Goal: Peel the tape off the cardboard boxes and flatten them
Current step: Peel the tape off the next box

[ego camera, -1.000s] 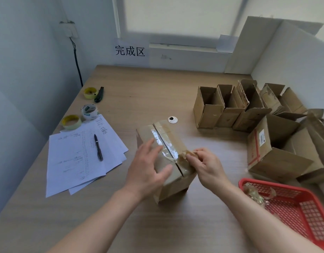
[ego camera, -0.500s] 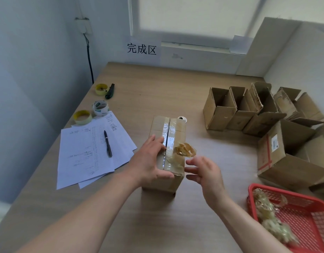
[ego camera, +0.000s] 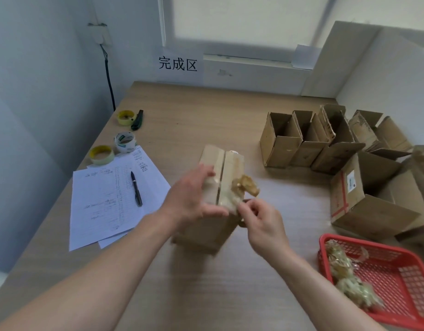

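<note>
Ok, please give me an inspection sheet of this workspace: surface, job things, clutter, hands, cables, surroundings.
Surface: wooden table, bare at the far middle.
Job things: taped cardboard box in front; crumpled tape wad hanging on it; opened boxes at right; red basket holding tape scraps.
Clutter: paper sheets with a pen; three tape rolls; dark cutter.
Hands: left hand holds the box; right hand fingers pinch tape at the box's near edge.
Cables: black cable down the left wall.
Surroundings: window, wall sign, cardboard sheet leaning in the corner.
</note>
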### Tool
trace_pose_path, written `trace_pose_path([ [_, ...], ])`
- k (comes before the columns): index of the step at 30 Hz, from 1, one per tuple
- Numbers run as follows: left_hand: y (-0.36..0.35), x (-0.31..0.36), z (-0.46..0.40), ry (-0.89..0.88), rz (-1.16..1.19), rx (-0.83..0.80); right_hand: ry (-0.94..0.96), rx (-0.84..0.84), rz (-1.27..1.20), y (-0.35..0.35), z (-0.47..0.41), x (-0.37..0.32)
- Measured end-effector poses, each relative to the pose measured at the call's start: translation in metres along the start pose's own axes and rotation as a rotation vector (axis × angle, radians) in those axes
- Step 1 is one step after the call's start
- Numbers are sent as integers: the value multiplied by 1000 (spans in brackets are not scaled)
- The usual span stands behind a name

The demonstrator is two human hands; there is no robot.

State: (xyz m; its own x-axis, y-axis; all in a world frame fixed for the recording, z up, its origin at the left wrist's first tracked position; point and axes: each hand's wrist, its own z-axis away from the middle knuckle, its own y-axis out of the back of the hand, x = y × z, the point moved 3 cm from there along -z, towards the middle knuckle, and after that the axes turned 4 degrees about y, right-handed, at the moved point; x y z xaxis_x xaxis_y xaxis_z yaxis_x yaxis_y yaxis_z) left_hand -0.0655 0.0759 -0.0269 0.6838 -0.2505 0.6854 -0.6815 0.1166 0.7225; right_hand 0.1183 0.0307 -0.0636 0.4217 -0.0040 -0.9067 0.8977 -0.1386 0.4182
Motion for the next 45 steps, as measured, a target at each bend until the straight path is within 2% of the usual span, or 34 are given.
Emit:
trace_pose_path([
  [3, 41, 39, -29, -120, -129, 245, -248, -31, -411, 0, -16, -19],
  [5, 58, 58, -45, -71, -384, 273, -324, -86, -526, -1, -19, -28],
  [8, 54, 62, -44, -66, -703, 202, -407, -134, -582, -3, -16, -29],
  [10, 34, 51, -29, -70, -724, 92, -490, -79, -590, 1, -18, -19],
  [14, -16, 7, 0, 49, -738, -288, -650, 2, -580, 6, -14, 11],
  [16, -34, -7, 2, 39, -729, -299, -662, 46, -611, 5, -11, 25],
  [19, -42, -13, -8, -7, -698, -245, -593, 108, -555, 2, -8, 36],
  [21, -43, -17, -11, -16, -684, -242, -493, 160, -406, 5, -5, 41],
  [24, -43, -21, -11, -12, -677, -248, -116, 256, -59, 23, -2, 37],
  [26, -43, -21, -13, -14, -680, -249, 178, 201, 141, 29, -4, 28],
  [30, -42, -20, -16, -10, -688, -267, 430, 101, 384, 35, -12, 20],
  [34, -43, -20, -16, -4, -687, -272, 507, 44, 460, 36, -17, 12],
  [41, -45, -23, -15, -12, -679, -259, 499, -132, 673, 37, -23, -4],
  [45, -45, -23, -15, -17, -676, -257, 462, -309, 1032, 30, -29, -9],
])
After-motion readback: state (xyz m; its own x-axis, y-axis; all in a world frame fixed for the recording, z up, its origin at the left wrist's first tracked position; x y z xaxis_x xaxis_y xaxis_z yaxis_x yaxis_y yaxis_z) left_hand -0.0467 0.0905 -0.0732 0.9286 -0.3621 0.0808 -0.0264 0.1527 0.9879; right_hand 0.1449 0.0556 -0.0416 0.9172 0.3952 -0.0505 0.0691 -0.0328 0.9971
